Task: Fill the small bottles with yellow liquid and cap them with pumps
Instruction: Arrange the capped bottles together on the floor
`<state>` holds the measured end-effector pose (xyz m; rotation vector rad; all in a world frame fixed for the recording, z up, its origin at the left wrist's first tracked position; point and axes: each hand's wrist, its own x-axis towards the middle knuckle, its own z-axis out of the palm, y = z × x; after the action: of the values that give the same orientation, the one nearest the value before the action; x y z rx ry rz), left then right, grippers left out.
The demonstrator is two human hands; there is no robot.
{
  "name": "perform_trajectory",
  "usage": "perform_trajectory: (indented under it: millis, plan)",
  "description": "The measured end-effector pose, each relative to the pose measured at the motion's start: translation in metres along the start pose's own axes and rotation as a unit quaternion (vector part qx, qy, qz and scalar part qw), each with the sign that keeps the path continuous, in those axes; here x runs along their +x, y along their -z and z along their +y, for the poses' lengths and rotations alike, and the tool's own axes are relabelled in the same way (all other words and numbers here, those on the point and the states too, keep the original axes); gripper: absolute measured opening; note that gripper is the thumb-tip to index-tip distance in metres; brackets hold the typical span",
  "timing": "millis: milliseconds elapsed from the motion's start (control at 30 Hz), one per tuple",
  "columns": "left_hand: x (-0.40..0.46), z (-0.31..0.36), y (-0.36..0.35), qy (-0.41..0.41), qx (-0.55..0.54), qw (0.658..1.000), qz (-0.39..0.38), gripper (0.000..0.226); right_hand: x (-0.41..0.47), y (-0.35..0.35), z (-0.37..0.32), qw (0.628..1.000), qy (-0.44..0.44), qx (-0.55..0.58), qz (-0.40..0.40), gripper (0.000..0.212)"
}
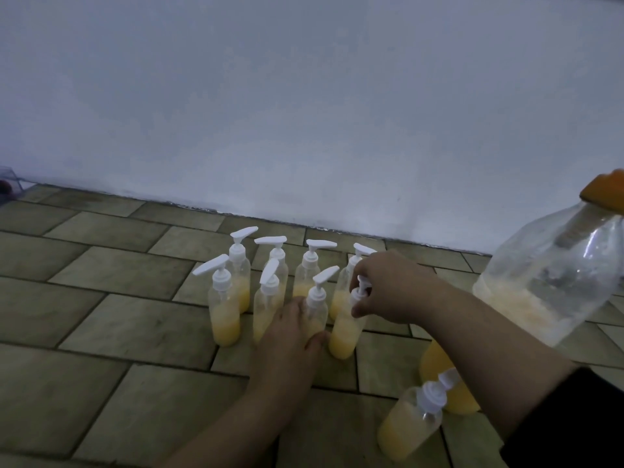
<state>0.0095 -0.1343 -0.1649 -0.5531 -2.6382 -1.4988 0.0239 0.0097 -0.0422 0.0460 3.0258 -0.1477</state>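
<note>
The right hand pinches the white plastic pump head on a small clear plastic bottle of yellow liquid, fingers curled round its collar; the left hand lies with straight fingers against the base of the neighbouring capped bottle, just left of that bottle; behind it stand more capped bottles in a tight cluster on the greenish tiled floor; to its right leans a large clear jug with an orange cap. The risk, as I judge it: the held bottle looks tilted, so a hard twist could tip it into its neighbours and topple them; a cross-threaded pump would leak.
</note>
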Motion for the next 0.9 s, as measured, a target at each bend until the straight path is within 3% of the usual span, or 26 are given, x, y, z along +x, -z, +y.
perform_trajectory:
  millis: [267,467,567,667,767,900]
  plan:
    - [0.000,0.001,-0.002,0.001,0.000,1.000,-0.013,0.047,0.002,0.000,0.002,0.999,-0.027,0.007,0.033,0.032]
    - [-0.006,0.006,0.000,0.026,0.017,0.999,-0.033,0.070,-0.012,0.018,0.006,0.996,-0.046,0.051,0.060,0.045]
    - [-0.020,0.007,0.004,0.039,0.007,0.998,-0.044,0.075,-0.037,0.034,0.009,0.989,-0.049,0.077,0.119,0.044]
    - [-0.048,0.003,0.010,0.058,0.019,0.997,-0.047,0.076,-0.075,0.044,0.014,0.962,-0.030,0.147,0.227,0.031]
    - [-0.076,0.009,0.012,-0.033,0.008,0.998,-0.053,0.059,-0.115,0.034,0.021,0.923,-0.009,0.210,0.323,0.028]
    - [-0.089,0.024,0.003,-0.067,-0.016,0.980,-0.186,0.064,-0.158,-0.004,0.050,0.856,-0.048,0.317,0.406,0.038]
